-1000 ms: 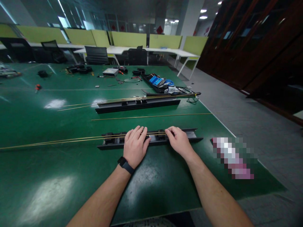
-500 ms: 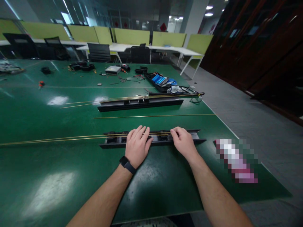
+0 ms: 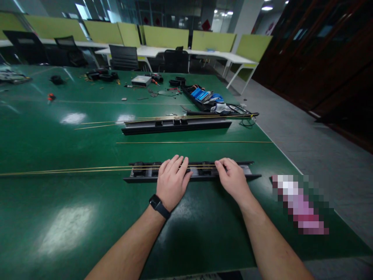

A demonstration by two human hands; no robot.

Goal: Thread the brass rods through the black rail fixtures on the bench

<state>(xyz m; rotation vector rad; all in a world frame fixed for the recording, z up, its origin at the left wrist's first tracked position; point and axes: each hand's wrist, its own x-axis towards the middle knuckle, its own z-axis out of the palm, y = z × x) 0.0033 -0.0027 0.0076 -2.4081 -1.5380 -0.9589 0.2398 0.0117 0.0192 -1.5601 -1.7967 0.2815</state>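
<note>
Our left hand [image 3: 172, 179] lies palm down across the near black channel [image 3: 142, 180], fingers straight and slightly spread over the thin gold rods [image 3: 110, 169]; we can't tell if it presses or grips underneath. Our right hand [image 3: 234, 179] has thumb and forefinger pinched together on the rods' right end, other fingers curled in. Rods run along the channel, over its dark blocks [image 3: 139, 170], and far out past its left end above the green bench [image 3: 87, 217].

Progress: we judge it partway. Rods are laid lengthwise over the blocks; their visible run stops at the right hand, short of the channel's right end. Whether anything is fixed, we can't tell. A single rod [image 3: 175, 142] lies loose just beyond, touching neither channel. Farther back, a second channel [image 3: 180, 128] has a rod bundle [image 3: 163, 118] along its far side. Pixelated item [image 3: 300, 204] at right: unreadable.
</note>
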